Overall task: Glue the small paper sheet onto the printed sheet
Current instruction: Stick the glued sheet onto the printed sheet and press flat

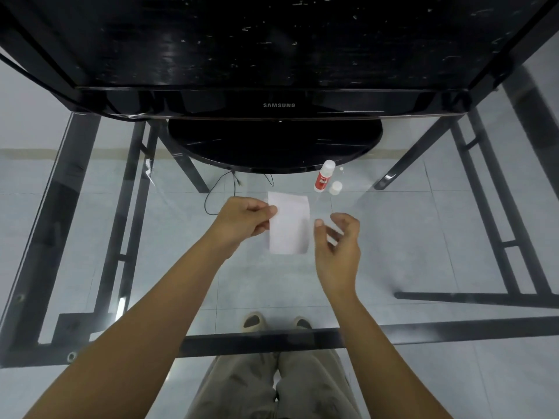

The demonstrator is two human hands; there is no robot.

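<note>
head view, looking down through a glass table onto a pale tiled floor. at the centre of the frame the left hand is pinching the left edge of a small white paper sheet between thumb and fingers, holding it just left of the right hand; whether the sheet is lifted off the glass or lying on it cannot be told. the sheet is showing a blank face, and no printing is visible on it, so whether it is the small sheet or the printed one cannot be told. the right hand, just right of the sheet, is hanging loosely spread with fingers curled and gripping nothing, its thumb tip standing just beside the sheet's right edge; contact cannot be told. above and to the right of the sheet, a white and red glue stick is lying tilted on the glass, and its white cap is sitting apart, just beside its lower end. across the upper half of the frame a black samsung monitor is standing on a round black base. at the bottom centre the person's trousered legs and shoes are showing through the glass
</note>
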